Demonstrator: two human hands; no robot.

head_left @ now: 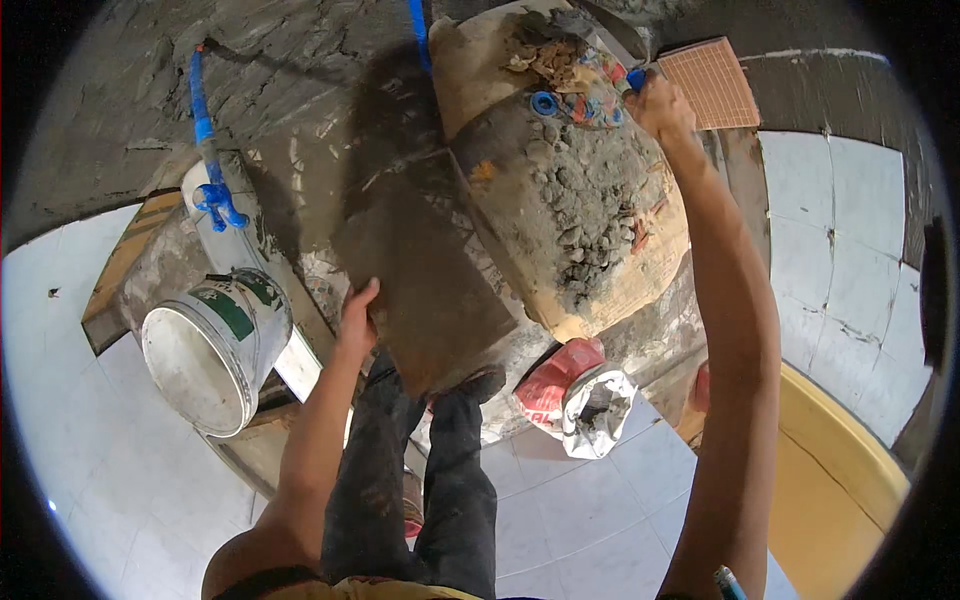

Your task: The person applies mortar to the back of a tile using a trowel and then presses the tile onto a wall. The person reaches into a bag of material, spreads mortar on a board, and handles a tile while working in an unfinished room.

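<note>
My left hand [358, 318] is closed on the left edge of a dark grey-brown rectangular board [425, 270], its thumb showing. The board hangs tilted over my legs. Farther right, my right hand [662, 108] is wrapped round the blue handle [636, 79] of what looks like a trowel. Its grey metal blade [612, 28] reaches up and left, partly cut off by the upper rim. Beside that hand lies a heap of crumbly grey mortar [590, 205], with scraps and a blue ring [544, 103] at its far end, on a spread tan sack [655, 275].
A white bucket [220, 385] lies tipped at left, near a pipe wrapped in blue plastic [215, 200]. An orange-brown tile [700, 80] stands beyond my right hand. A red-and-white bag [560, 385] and a yellow basin [830, 470] are at right. Wet grey plaster covers the far surface [290, 60].
</note>
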